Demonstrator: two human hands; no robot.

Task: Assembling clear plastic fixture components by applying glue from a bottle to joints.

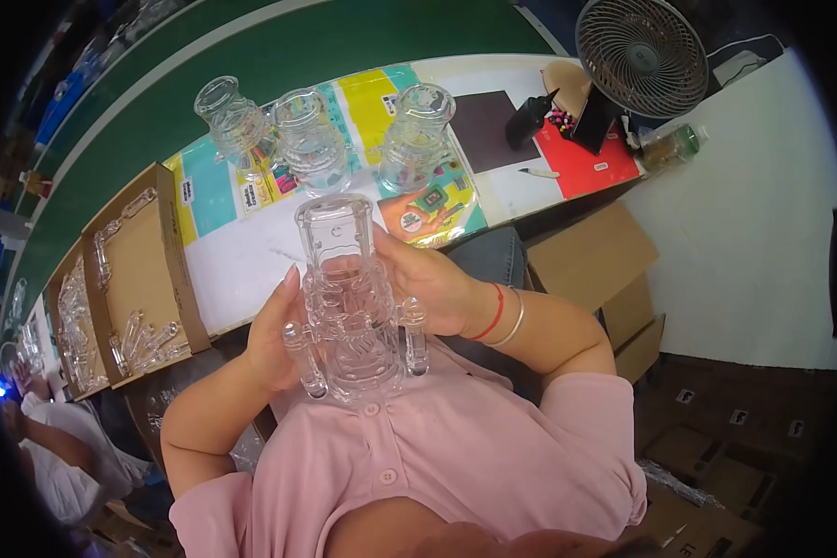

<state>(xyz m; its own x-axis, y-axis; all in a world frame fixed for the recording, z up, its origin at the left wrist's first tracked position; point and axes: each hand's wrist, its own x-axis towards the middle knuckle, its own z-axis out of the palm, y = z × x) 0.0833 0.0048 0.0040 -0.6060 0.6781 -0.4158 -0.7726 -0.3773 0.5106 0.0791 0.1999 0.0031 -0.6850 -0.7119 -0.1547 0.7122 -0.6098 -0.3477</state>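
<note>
Between my two hands a clear glass vessel (344,302) is held up in front of my chest, wide mouth at the top. It has ridged walls and a short glass tube on each side near its base. My left hand (274,339) grips its left side, by the left tube. From the right, my right hand (428,284) wraps its upper body, with the fingers partly hidden behind the glass. Beyond it, three similar clear vessels stand upright on the table: a left one (235,130), a middle one (309,144) and a right one (418,139).
At the left, a cardboard tray (144,279) holds several small glass pieces. A black bottle (527,123), a small knife-like tool (539,173) and a fan (642,56) are at the table's right end. An open carton (591,260) stands below. Another person (65,446) sits at lower left.
</note>
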